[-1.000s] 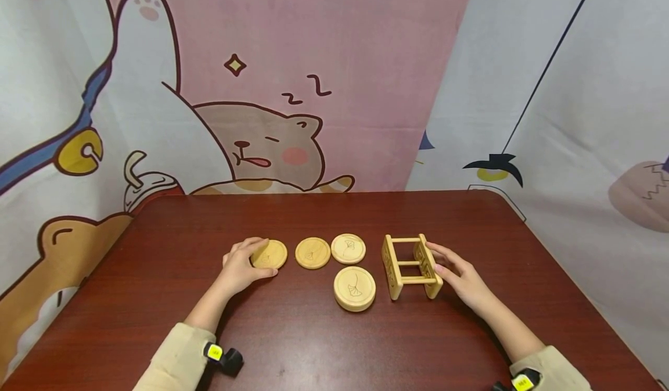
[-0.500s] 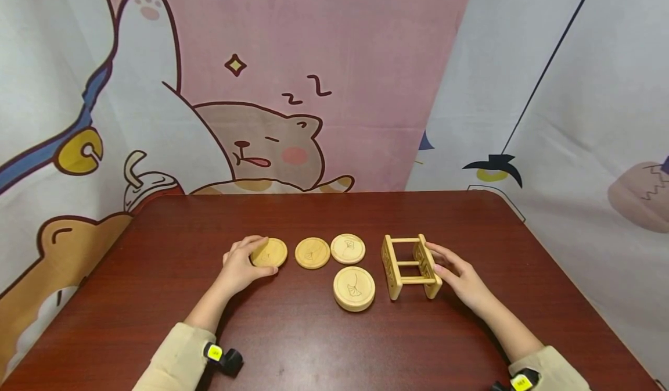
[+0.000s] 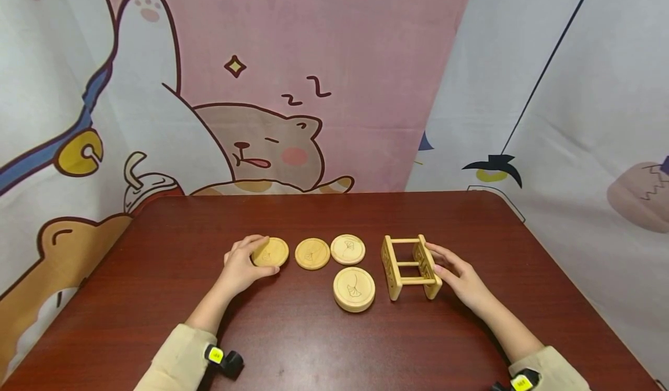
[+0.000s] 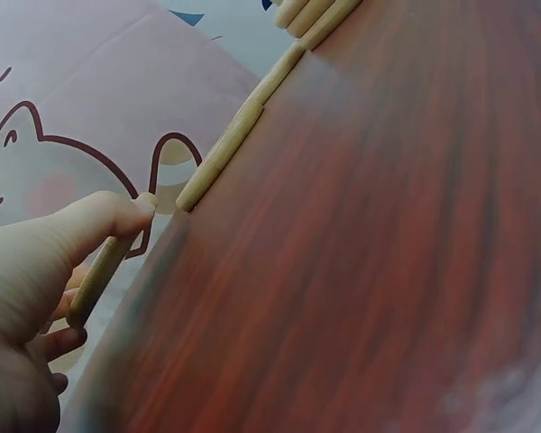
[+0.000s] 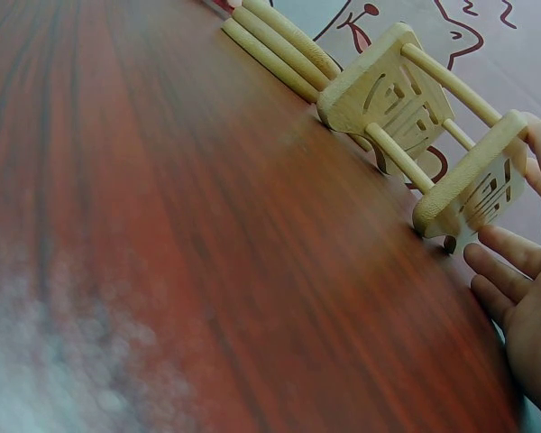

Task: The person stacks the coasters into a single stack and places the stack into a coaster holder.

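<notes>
Hardly anything is shifting since the earlier frames: only the leftmost wooden coaster (image 3: 270,252) is sliding a touch to the right under the left hand (image 3: 241,265), while everything else is keeping its place. That hand is curling over the coaster's left edge, thumb at the near side and fingertips at the far side, pinching the disc, which is lying on the dark red table (image 3: 292,339) (the left wrist view is showing the thumb pressing on the coaster's rim).

Right of it, two more coasters are lying in a row, the middle coaster (image 3: 312,253) and the ginkgo-leaf coaster (image 3: 348,248) sitting just beside one another. A thicker stack of coasters (image 3: 354,289) is lying nearer the person, just below that pair.

To the right, the wooden coaster rack (image 3: 410,265) is standing on the table, empty, its rails running between two carved end panels. The right hand (image 3: 462,280) is resting against the rack's right end panel, fingers straight and relaxed, not curling round it.

A cartoon cat backdrop (image 3: 251,89) is hanging behind the table.
</notes>
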### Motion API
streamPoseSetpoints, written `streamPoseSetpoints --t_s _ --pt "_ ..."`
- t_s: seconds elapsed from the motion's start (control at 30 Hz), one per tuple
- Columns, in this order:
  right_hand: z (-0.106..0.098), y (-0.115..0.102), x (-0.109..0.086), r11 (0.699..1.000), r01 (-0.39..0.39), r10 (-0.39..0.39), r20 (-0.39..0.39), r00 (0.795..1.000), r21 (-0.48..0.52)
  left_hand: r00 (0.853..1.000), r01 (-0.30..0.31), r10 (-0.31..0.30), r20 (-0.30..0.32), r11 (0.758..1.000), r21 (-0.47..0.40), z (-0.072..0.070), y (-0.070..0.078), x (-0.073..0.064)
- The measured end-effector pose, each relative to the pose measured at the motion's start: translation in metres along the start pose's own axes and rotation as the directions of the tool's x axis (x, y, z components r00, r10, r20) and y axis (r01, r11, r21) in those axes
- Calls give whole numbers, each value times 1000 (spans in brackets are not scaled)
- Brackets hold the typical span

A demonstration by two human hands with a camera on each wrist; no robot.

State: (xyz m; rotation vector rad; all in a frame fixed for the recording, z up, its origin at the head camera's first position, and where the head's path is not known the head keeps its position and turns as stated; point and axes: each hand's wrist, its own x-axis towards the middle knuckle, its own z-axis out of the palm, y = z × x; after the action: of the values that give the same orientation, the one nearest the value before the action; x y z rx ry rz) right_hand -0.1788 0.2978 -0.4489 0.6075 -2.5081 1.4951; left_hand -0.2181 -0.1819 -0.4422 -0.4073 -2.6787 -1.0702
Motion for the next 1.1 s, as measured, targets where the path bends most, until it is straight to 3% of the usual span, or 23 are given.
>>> streamPoseSetpoints --t_s 0.33,1.1 --pt "1 0 0 999 18 -19 9 1000 36 999 -44 44 -31 999 5 4 9 0" --pt "1 0 0 1000 -1 0 13 1000 17 994 -107 107 -4 994 -26 13 38 -3"
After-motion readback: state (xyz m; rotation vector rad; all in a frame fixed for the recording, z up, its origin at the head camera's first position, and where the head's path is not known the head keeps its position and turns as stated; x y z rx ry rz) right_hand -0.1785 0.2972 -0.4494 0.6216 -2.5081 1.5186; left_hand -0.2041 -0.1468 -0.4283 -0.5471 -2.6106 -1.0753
